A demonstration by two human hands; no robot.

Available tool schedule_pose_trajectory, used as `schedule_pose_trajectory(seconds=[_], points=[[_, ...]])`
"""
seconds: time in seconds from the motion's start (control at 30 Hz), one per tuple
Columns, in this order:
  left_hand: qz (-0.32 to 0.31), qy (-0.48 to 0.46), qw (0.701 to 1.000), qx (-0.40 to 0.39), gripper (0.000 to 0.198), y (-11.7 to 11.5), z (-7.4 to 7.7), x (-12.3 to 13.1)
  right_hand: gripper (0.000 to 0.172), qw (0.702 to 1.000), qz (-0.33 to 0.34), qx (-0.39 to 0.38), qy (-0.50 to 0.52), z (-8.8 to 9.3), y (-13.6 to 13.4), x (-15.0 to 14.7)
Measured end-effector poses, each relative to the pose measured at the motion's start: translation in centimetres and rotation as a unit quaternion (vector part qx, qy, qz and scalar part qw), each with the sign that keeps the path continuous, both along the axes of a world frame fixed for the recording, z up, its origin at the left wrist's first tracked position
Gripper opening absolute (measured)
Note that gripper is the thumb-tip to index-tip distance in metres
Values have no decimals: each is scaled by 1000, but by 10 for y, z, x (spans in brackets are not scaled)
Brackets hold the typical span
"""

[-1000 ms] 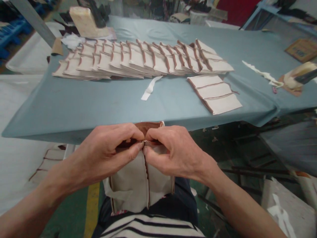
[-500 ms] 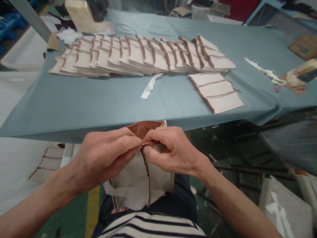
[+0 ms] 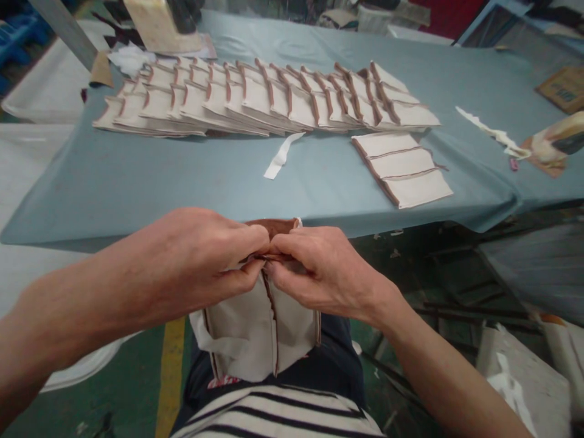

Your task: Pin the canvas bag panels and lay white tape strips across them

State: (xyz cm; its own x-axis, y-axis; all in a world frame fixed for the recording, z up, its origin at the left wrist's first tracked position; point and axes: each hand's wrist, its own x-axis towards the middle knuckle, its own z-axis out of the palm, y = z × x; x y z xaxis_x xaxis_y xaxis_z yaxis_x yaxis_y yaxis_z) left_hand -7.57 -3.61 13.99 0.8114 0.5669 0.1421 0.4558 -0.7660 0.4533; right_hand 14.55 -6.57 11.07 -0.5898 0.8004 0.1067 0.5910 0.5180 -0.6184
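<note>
Left hand (image 3: 212, 255) raised, right hand (image 3: 323, 267) alongside, both pinching folded brown edge (image 3: 281, 258) of seamed cream fabric pouch (image 3: 249, 340)

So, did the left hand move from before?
Yes. The left hand has swung up in the picture, wrist most of all, and now covers more of the front edge of the blue table. It pinches the cloth piece.

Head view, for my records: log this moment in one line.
left hand: pinching cream pouch at rim; right hand: likewise; blue table: overlapping cream pieces
</note>
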Motion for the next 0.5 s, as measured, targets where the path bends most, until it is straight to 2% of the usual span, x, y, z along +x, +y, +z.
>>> schedule_pose_trajectory(seconds=[0.17,0.3,0.4,0.5], points=[[-35,-30,999,16,20,0,-1,5,10,997,-47,-54,-30,10,1,-9],[8,-66,997,30,19,-4,-15,-2,17,997,-44,-67,14,5,3,-13],[63,-71,996,-5,18,-6,-28,-8,28,996,-31,-74,27,-5,3,-12],[71,-67,995,-17,14,-8,-35,-10,31,996,-35,-77,40,-14,2,-9]])
